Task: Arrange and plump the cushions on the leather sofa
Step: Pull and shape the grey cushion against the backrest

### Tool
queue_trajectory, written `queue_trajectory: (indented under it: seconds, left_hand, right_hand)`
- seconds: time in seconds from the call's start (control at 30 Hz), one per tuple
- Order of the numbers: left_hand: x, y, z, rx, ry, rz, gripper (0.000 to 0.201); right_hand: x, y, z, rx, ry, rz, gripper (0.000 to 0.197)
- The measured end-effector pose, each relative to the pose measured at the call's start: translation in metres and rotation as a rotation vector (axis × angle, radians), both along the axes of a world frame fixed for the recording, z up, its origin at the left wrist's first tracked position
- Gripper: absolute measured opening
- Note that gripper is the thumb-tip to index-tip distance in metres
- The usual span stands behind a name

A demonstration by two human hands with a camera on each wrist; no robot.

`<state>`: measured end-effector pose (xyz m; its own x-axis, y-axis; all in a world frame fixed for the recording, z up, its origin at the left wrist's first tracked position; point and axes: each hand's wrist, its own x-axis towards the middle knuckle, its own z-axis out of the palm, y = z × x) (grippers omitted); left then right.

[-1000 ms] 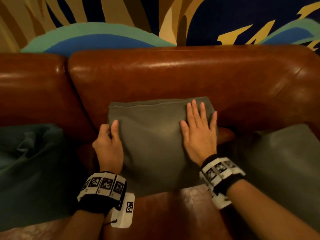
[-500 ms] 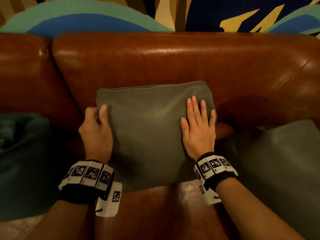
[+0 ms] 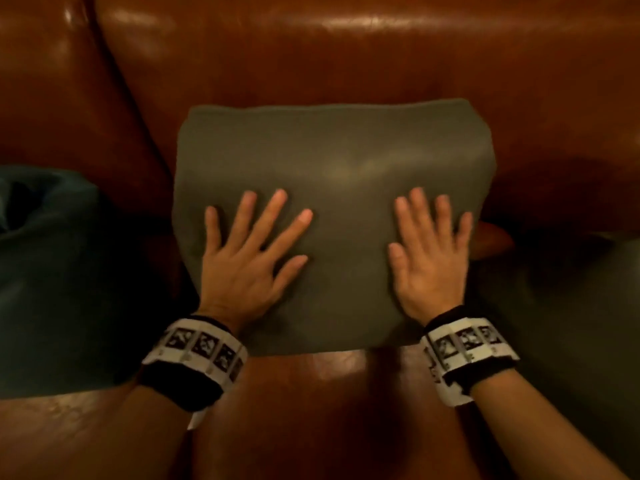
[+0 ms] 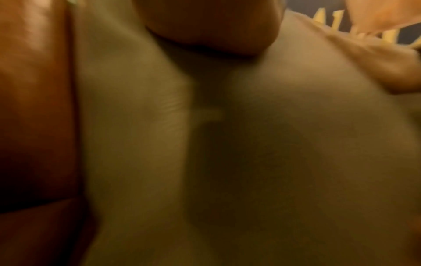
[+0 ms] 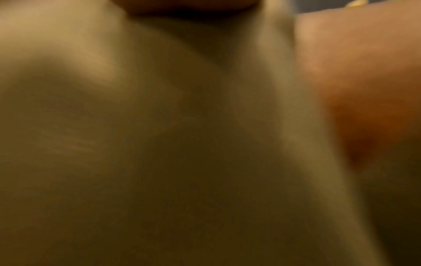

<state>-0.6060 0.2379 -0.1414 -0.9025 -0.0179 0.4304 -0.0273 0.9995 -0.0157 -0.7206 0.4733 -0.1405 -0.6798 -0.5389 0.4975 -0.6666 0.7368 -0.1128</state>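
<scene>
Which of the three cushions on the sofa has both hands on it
The middle grey-green cushion, propped against the sofa back. The left hand and right hand lie flat on it; the cushions at far left and far right are untouched.

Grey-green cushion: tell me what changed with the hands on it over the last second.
The left hand let go of the cushion's left edge and moved inward onto the front of the grey-green cushion, fingers now spread flat. The right hand stayed flat on the right side, sitting a little lower. The cushion still leans against the sofa back.

A lounge or living room: brown leather sofa [image 3: 346, 64] with cushions [image 3: 332, 188].
</scene>
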Motion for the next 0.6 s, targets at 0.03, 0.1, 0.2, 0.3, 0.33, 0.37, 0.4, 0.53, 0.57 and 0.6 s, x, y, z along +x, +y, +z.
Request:
queue_trajectory:
  seconds: [0.03, 0.1, 0.2, 0.3, 0.33, 0.37, 0.4, 0.53, 0.57, 0.6]
  left_hand:
    - [-0.001, -0.009, -0.005, 0.03, 0.021, 0.003, 0.055]
    - [-0.003, -0.013, -0.012, 0.151, 0.03, 0.029, 0.059]
    - [-0.012, -0.007, -0.013, 0.334, 0.023, 0.091, 0.069]
    - [-0.006, -0.009, 0.0, 0.301, -0.019, 0.146, 0.074]
    - [0.001, -0.005, 0.003, 0.285, -0.005, 0.199, 0.074]
    - [0.009, 0.004, 0.005, 0.272, 0.03, 0.255, 0.072]
    - [0.017, 0.02, 0.004, 0.252, 0.079, 0.28, 0.067]
    - [0.032, 0.092, -0.02, 0.271, 0.17, 0.141, 0.059]
    - [0.033, 0.091, -0.029, 0.309, 0.172, 0.16, 0.057]
    - [0.036, 0.08, -0.038, 0.31, 0.162, 0.182, 0.057]
  right_hand:
    - [-0.01, 0.008, -0.008, -0.053, -0.031, -0.039, 0.054]
    - [-0.019, 0.013, -0.022, -0.155, -0.101, -0.093, 0.055]
    - [-0.021, 0.008, -0.026, -0.175, -0.163, -0.147, 0.057]
    - [-0.015, 0.013, -0.011, -0.159, -0.202, -0.179, 0.058]
    - [-0.009, 0.014, -0.006, -0.178, -0.206, -0.195, 0.058]
    - [0.002, 0.012, -0.004, -0.204, -0.198, -0.201, 0.058]
    - [0.017, 0.005, -0.001, -0.225, -0.172, -0.182, 0.058]
    - [0.086, -0.044, -0.016, -0.175, -0.07, 0.092, 0.056]
    - [0.09, -0.05, -0.023, -0.178, -0.06, 0.083, 0.055]
    - [0.087, -0.049, -0.029, -0.177, -0.043, 0.067, 0.055]
